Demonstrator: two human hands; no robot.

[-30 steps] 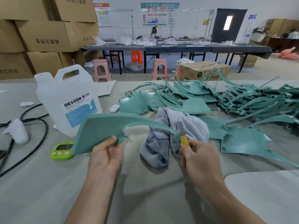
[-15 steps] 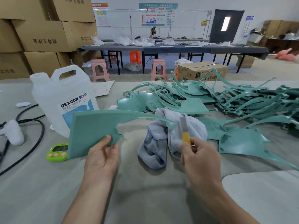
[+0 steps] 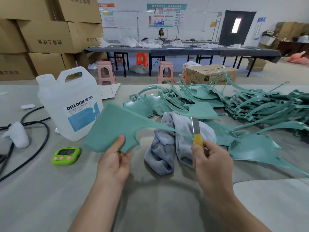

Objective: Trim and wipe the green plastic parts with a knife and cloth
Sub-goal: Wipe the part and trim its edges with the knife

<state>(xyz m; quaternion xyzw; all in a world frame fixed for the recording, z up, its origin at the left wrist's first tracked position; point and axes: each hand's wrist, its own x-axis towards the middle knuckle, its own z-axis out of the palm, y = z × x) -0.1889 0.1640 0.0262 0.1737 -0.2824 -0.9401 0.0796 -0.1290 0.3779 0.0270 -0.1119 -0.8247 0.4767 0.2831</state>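
Note:
My left hand (image 3: 115, 161) grips the lower edge of a flat green plastic part (image 3: 113, 126), held up above the table with its thin curved arm reaching right. My right hand (image 3: 210, 161) holds a yellow-handled knife (image 3: 196, 133), blade pointing up, right at the tip of that arm. A grey cloth (image 3: 173, 141) lies crumpled on the table behind and between both hands. A big pile of green parts (image 3: 234, 104) covers the table to the right, and one broad part (image 3: 254, 148) lies just right of my right hand.
A white DEXCON jug (image 3: 70, 104) stands left of the held part. A green timer (image 3: 66, 155) lies in front of it. Black cable (image 3: 33, 148) and a white glove (image 3: 16, 134) lie at the far left. Cardboard boxes (image 3: 46, 36), stools and a long table stand behind.
My left hand has tilted the green part, so its left side now sits higher. The knife has stood more upright and stays at the tip of the part's arm.

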